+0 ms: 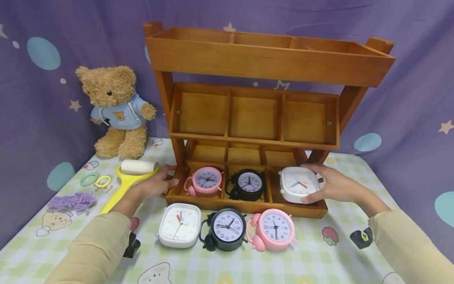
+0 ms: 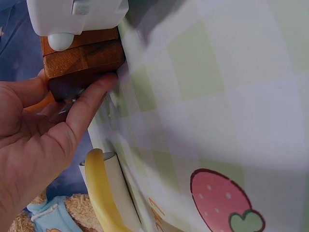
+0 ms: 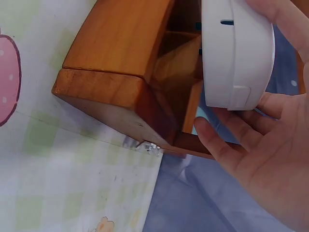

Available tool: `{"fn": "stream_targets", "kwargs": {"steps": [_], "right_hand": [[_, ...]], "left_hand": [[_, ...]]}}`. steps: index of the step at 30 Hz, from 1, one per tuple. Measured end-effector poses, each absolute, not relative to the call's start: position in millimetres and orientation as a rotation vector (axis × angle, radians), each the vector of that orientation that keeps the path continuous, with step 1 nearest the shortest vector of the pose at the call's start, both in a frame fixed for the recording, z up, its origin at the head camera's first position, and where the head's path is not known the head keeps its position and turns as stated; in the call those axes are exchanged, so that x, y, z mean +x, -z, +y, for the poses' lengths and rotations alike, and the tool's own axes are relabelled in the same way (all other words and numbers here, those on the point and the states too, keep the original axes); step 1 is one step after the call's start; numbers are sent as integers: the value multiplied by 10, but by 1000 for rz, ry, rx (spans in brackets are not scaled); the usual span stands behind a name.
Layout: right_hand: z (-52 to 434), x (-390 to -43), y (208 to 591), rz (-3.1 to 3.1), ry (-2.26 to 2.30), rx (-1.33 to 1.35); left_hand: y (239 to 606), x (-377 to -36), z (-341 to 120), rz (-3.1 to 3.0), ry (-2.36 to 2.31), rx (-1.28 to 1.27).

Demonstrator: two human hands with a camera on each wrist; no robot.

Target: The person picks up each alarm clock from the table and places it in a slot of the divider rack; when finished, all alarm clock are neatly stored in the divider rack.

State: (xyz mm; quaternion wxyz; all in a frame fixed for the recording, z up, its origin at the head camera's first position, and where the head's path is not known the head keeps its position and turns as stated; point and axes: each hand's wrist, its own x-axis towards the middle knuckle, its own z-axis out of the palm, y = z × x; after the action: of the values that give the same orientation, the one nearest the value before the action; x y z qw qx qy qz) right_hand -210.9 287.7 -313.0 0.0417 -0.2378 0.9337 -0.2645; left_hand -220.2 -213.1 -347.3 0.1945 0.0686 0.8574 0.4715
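Here, the right hand (image 1: 333, 185) is gripping a white square alarm clock (image 1: 298, 184), fingers curled over its top edge and thumb under its lower edge. The clock is sitting tilted in the right compartment of the bottom tier of the wooden rack (image 1: 248, 59). Its case is white with rounded corners, and its pale dial is showing a blue and an orange hand. The right wrist view is showing the clock's smooth white back shell (image 3: 236, 53) with a slot and a small tab. The left hand (image 1: 156, 184) is resting against the rack's left front corner, fingers nearly straight, holding nothing. A pink clock (image 1: 205, 181) and a black clock (image 1: 248, 184) are occupying the neighbouring compartments.
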Motion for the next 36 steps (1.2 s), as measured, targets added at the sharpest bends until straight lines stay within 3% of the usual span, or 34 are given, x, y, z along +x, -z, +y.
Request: {"fn": "stream_targets", "kwargs": {"steps": [36], "right_hand": [[2661,-2381,3441,2883,568,-622]], "left_hand": [[3485,-2216,-2151,2412,-1315,215]]}}
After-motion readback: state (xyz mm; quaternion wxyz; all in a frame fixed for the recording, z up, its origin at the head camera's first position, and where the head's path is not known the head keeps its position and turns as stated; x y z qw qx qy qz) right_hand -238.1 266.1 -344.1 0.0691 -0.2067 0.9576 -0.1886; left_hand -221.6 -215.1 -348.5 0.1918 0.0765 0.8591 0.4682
